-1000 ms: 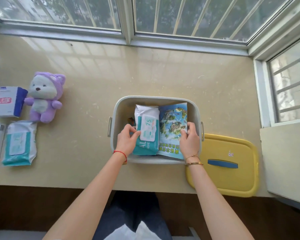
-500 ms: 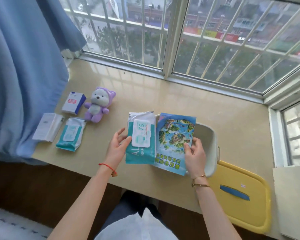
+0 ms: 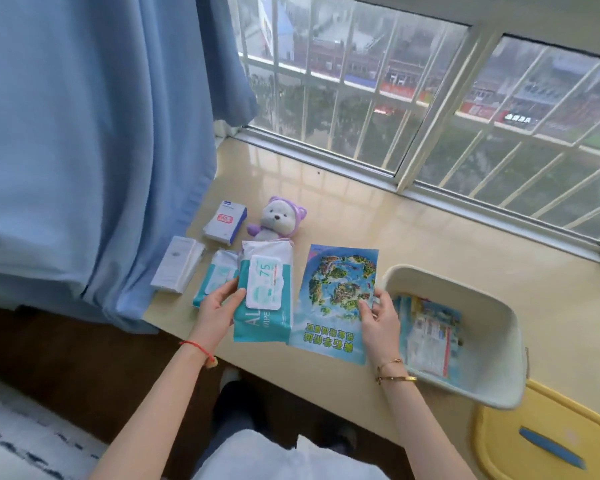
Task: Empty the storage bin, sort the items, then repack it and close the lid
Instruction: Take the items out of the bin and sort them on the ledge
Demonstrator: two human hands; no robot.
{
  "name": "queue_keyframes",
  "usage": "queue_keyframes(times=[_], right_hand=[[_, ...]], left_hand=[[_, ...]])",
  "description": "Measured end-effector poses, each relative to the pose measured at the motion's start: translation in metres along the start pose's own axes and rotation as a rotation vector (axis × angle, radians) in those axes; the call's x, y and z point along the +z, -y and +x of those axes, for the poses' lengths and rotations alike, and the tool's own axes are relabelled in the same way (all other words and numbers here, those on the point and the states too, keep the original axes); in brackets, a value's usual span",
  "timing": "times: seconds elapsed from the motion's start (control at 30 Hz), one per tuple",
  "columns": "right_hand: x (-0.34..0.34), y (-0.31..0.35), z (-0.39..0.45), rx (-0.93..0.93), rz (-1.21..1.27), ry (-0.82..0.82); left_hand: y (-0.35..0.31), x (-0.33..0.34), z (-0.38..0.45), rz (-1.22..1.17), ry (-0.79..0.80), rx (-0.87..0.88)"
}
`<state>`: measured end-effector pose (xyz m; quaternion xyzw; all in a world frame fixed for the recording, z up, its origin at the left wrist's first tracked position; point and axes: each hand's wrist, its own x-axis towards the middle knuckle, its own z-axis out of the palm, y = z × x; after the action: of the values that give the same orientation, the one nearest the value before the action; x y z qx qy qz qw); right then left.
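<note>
My left hand (image 3: 219, 306) grips a teal and white wipes pack (image 3: 265, 292) by its left edge, above the beige counter. My right hand (image 3: 378, 315) pinches the right edge of a blue map booklet (image 3: 336, 299), held just right of the pack. The grey storage bin (image 3: 482, 389) stands open at the right with several flat printed packets (image 3: 430, 337) still inside. Its yellow lid (image 3: 548, 441) with a blue handle lies at the counter's lower right corner.
On the left part of the counter lie a second wipes pack (image 3: 213, 278), a white tissue pack (image 3: 178, 264), a white and blue box (image 3: 225, 221) and a purple plush bear (image 3: 278, 220). A blue curtain (image 3: 94, 133) hangs at the left. Barred windows line the far edge.
Both hands lifted the wipes pack and the booklet out of the bin and carried them left over the counter. The view swung left, so the bin now sits at the right.
</note>
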<state>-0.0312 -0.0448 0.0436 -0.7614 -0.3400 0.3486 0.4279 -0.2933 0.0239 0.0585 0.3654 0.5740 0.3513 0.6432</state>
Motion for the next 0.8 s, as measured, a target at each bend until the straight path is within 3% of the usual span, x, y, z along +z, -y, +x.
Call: queue_keyframes(times=[0.37,0.8], right_hand=[[0.166,0.002,0.014,0.231,-0.091,-0.022],[0.246,-0.080,0.067,0.443,-0.286,-0.034]], left_hand=[[-0.006,-0.146,0.106,0.200,0.089,-0.138],[0.067,-0.154,0.199,0.288,0.089,-0.287]])
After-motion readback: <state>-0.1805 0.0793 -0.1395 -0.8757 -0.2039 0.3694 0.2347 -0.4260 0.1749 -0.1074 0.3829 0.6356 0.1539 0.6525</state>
